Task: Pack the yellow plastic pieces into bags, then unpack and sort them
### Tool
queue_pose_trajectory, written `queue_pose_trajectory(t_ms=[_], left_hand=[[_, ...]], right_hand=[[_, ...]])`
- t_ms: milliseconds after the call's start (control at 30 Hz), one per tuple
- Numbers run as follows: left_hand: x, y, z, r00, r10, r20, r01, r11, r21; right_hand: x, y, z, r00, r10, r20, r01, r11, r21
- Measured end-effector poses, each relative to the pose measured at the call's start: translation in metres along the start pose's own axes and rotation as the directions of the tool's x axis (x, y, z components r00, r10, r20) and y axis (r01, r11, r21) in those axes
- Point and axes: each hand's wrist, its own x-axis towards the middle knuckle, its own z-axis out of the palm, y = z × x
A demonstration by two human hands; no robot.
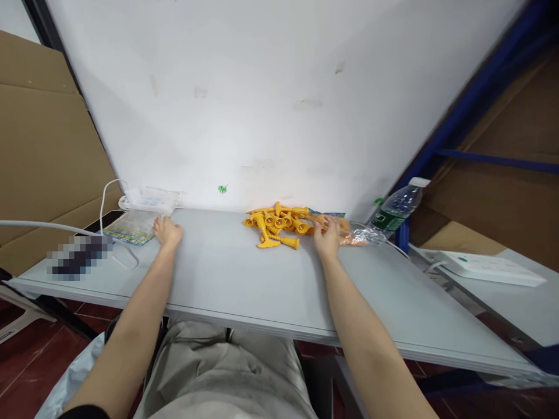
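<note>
A heap of several yellow plastic horn-shaped toys point(276, 224) lies at the back of the grey table point(244, 279), against the white wall. My right hand point(326, 234) rests just right of the heap, fingers reaching onto a clear plastic bag point(358, 235) with orange pieces; whether it grips the bag is unclear. My left hand point(166, 231) lies at the back left, fingers curled at the edge of a stack of clear printed packets point(133, 228); whether it is holding one I cannot say.
A plastic water bottle point(398, 206) leans at the back right. White cables point(105, 203) and a dark blurred object point(76, 257) lie at the left. A white power strip point(484, 266) sits on the neighbouring table to the right. Cardboard stands at both sides.
</note>
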Motion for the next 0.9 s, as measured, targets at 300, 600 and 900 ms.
queue_pose_trajectory(t_ms=[300,600,900], left_hand=[[0.053,-0.04,-0.031,0.93,0.085,0.358,-0.23,0.893,0.386],[0.063,-0.039,-0.04,0.903,0.064,0.425,-0.261,0.867,0.425],[0.061,-0.016,-0.055,0.988,0.142,0.059,-0.152,0.96,0.236]], right_hand=[[-0.002,0.001,0.001,0.998,-0.03,0.054,0.03,1.0,0.004],[0.002,0.019,0.012,0.999,-0.049,0.008,0.048,0.997,0.059],[0.003,0.02,0.013,0.999,-0.053,-0.004,0.054,0.998,0.044]])
